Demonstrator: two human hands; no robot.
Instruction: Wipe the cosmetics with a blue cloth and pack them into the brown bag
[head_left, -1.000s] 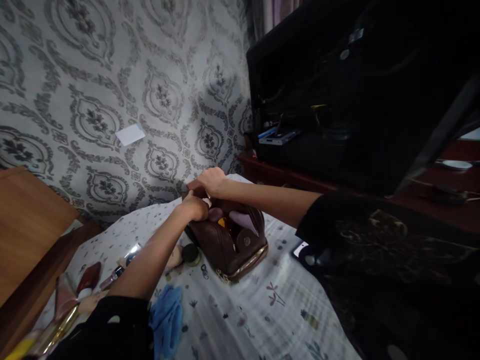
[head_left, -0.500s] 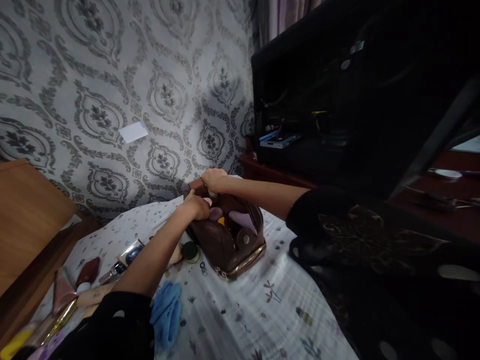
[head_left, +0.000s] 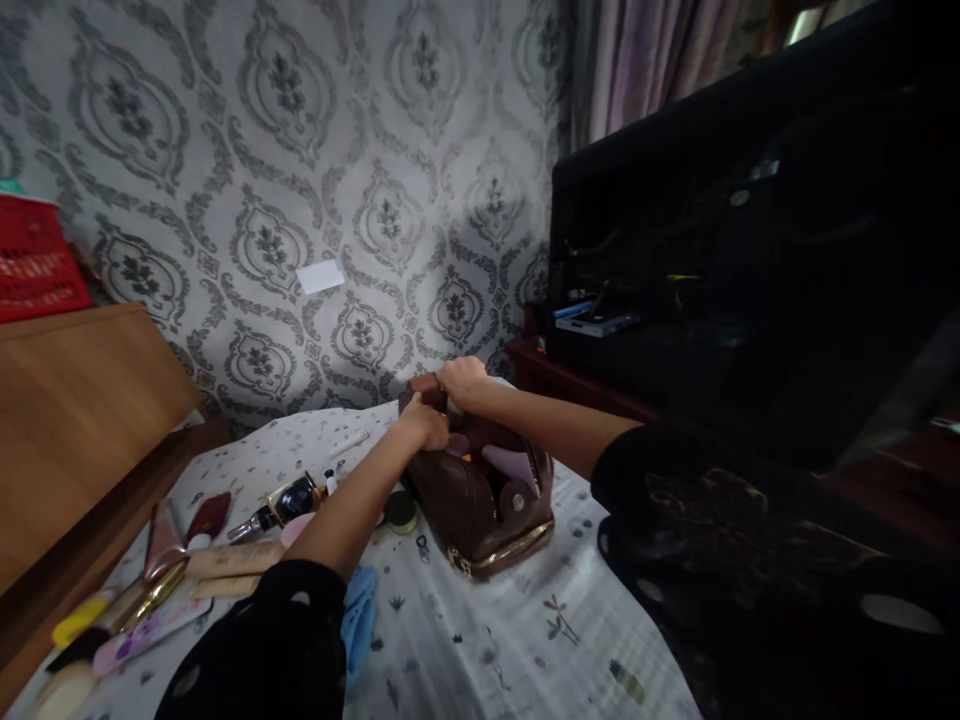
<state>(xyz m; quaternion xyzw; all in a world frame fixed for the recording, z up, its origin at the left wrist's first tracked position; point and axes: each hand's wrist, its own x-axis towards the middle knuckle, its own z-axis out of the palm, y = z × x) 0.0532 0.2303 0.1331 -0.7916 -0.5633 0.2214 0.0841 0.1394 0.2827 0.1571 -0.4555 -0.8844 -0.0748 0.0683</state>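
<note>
A brown leather bag [head_left: 459, 512] with a gold zipper lies on the patterned white sheet, its mouth gaping. My left hand [head_left: 427, 424] is closed on the bag's left rim, the fingertips hidden inside. At the far end, my right hand [head_left: 463, 383] is closed on the rim beside a lighter brown strap [head_left: 424, 383]; its fingertips are out of sight. Inside the bag show a lilac item [head_left: 507, 465], a round pinkish item [head_left: 457, 444] and a bit of yellow. A dark-lidded jar [head_left: 400, 512] stands just left of the bag.
Tubes [head_left: 232, 560], a perfume bottle [head_left: 291, 498] and other cosmetics lie on the sheet at left. A blue cloth [head_left: 360, 618] sits partly under my left sleeve. Wooden furniture [head_left: 82, 400] borders the left, a dark cabinet [head_left: 675, 300] the right, a patterned wall behind.
The view has shifted left and up, so a red box appears at left and more cosmetics show. Both hands stay on the bag; the left fingers have dipped slightly deeper behind the rim.
</note>
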